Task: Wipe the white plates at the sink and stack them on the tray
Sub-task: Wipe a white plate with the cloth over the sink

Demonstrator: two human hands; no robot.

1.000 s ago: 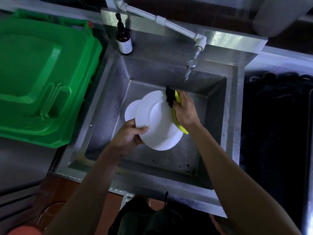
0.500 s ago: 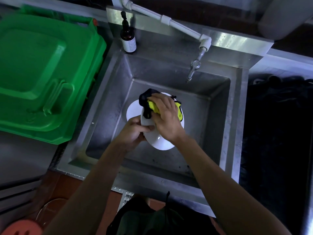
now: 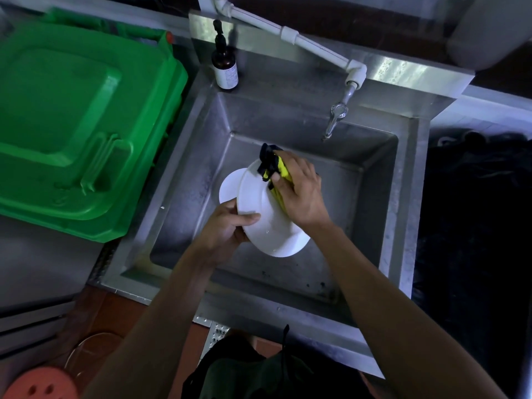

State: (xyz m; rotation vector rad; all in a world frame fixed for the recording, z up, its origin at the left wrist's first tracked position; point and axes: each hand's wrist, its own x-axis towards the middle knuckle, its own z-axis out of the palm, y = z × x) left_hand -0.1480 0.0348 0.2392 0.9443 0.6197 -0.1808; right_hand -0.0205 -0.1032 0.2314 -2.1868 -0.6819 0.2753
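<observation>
Over the steel sink [image 3: 403,214] my left hand [image 3: 227,230] grips a white plate [image 3: 259,208] by its near-left rim, thumb on top, the plate tilted. My right hand [image 3: 299,194] holds a yellow and black cloth [image 3: 273,168] and presses it against the plate's upper right part. A second white plate [image 3: 227,188] lies lower in the basin, mostly hidden behind the held one. No tray is recognisable in view.
A green plastic bin lid [image 3: 74,122] lies left of the sink. A brown pump bottle [image 3: 224,67] stands on the sink's back left corner. A tap [image 3: 335,116] on a white pipe hangs over the basin. Dark bags [image 3: 483,226] fill the right side.
My right hand with the cloth slid from the plate's middle to its upper right edge, uncovering more of the plate's face. My left hand keeps its grip on the rim.
</observation>
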